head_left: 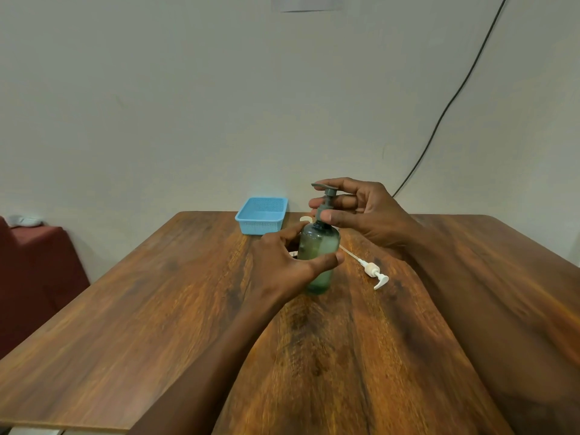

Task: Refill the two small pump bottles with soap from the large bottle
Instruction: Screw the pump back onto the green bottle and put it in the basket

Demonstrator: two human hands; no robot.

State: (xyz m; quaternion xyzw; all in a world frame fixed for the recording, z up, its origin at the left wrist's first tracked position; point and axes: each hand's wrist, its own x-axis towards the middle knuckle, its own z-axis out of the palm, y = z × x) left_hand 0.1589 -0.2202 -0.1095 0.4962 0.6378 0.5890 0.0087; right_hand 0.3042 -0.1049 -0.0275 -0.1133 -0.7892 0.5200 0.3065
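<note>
A small translucent green pump bottle (pixel 317 246) stands upright on the wooden table (pixel 157 293). My left hand (pixel 285 262) is wrapped around its body. My right hand (pixel 361 211) grips the grey pump head (pixel 326 199) at the collar, thumb in front and fingers behind the nozzle. A loose white pump (pixel 375 273) with its long dip tube lies on the table just right of the bottle. Part of a pale bottle top (pixel 305 219) shows behind my left hand; the rest is hidden.
A light blue plastic basket (pixel 262 215) sits at the table's far edge by the wall. A black cable (pixel 448 105) runs down the wall at the right. A dark red covered object (pixel 34 271) stands left of the table.
</note>
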